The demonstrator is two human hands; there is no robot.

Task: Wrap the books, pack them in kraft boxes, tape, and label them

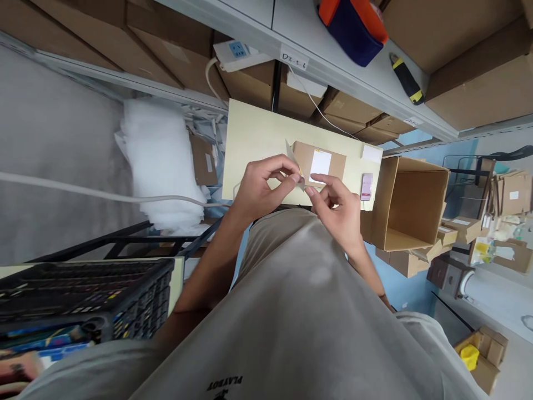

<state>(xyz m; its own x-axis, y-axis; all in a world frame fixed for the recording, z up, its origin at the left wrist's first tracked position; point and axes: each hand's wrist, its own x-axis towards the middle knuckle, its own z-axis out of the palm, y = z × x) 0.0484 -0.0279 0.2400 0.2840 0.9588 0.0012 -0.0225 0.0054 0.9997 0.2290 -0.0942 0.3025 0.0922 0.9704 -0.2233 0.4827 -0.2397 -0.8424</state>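
A thin pale sheet, seemingly a label (290, 151), stands nearly edge-on to me, pinched between the thumb and forefinger of my left hand (268, 180). My right hand (335, 205) is just to its right, with the forefinger stretched out and apart from the thumb. The thumb tip is close to the sheet's lower corner; whether it touches cannot be made out. Behind both hands a small cardboard box (338, 164) lies on the cream table (250, 133). On its top is a white label (320, 165).
A phone (366, 186) and a white card (372, 153) lie at the table's right. Beside it stands an open carton (410, 205). White foam wrap (160, 161) is piled on the left. Above runs a shelf with a cutter (406, 79); a black crate (141, 294) is lower left.
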